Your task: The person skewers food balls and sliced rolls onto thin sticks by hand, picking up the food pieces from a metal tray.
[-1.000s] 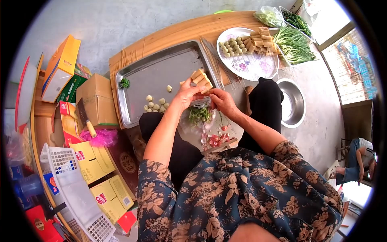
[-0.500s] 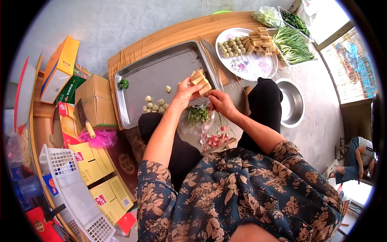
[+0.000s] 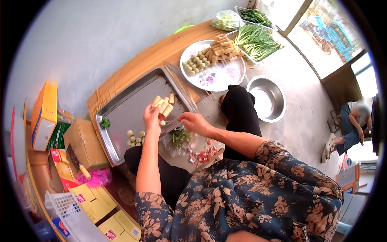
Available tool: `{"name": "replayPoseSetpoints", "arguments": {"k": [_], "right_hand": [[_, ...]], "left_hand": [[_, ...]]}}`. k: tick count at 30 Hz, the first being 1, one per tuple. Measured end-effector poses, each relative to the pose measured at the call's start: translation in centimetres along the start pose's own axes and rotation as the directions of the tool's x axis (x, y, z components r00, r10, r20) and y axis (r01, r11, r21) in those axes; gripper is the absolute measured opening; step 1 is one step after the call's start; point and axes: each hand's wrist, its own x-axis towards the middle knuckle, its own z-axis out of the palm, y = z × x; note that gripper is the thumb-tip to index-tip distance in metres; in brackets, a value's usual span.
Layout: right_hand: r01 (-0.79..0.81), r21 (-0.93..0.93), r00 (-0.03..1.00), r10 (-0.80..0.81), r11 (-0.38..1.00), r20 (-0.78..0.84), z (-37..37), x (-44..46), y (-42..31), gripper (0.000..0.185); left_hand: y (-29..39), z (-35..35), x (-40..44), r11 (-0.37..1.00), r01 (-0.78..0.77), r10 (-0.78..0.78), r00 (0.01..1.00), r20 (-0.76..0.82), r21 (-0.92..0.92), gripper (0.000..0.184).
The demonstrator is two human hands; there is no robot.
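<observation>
My left hand (image 3: 152,122) is closed around several short tan rolls (image 3: 164,108), held side by side above the metal tray (image 3: 135,107). Just to the right, my right hand (image 3: 196,124) has its fingers pinched on thin skewers that run toward the rolls and show only faintly. One more tan roll (image 3: 171,98) lies in the tray's far right corner. Pale green balls (image 3: 136,138) sit at the near side of the tray, and a small green bunch (image 3: 105,122) rests by its left edge.
A floral plate (image 3: 219,80) carries rows of balls and skewered rolls. Green stalks (image 3: 256,41) lie behind it. A steel basin (image 3: 266,99) stands on the floor at right. Cartons (image 3: 86,141) and a knife (image 3: 78,162) are at left. Another person (image 3: 351,121) sits far right.
The view has turned, shifting the table left and downward in the picture. My right hand has drawn away from the rolls, while my left still holds them.
</observation>
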Motion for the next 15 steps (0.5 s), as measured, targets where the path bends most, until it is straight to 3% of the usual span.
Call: {"name": "replayPoseSetpoints", "arguments": {"k": [4,9,11,14,15], "right_hand": [[0.124,-0.236,0.986,-0.146,0.964,-0.076,-0.7,-0.7,-1.5,0.018],[0.067,-0.295,0.995,-0.084,0.953,-0.047,-1.5,-1.2,-2.5,0.020],[0.089,-0.240,0.995,-0.099,0.967,-0.030,-1.8,-1.3,-3.2,0.019],[0.069,-0.192,0.996,-0.077,0.979,-0.036,-4.1,-0.4,-4.8,0.018],[0.163,-0.298,0.980,-0.190,0.941,-0.064,-5.3,0.0,-5.7,0.017]], "left_hand": [[1.4,0.7,-0.6,0.995,0.057,-0.051,0.996,0.071,-0.084,0.041],[0.7,0.2,0.0,0.994,0.049,-0.037,0.992,0.121,-0.098,0.039],[0.9,0.2,-0.2,0.992,0.047,-0.033,0.991,0.129,-0.113,0.038],[2.2,0.8,-1.0,0.987,0.119,-0.119,0.993,0.012,-0.103,0.037],[2.1,0.8,-0.9,0.987,0.121,-0.120,0.993,0.018,-0.103,0.037]]}}
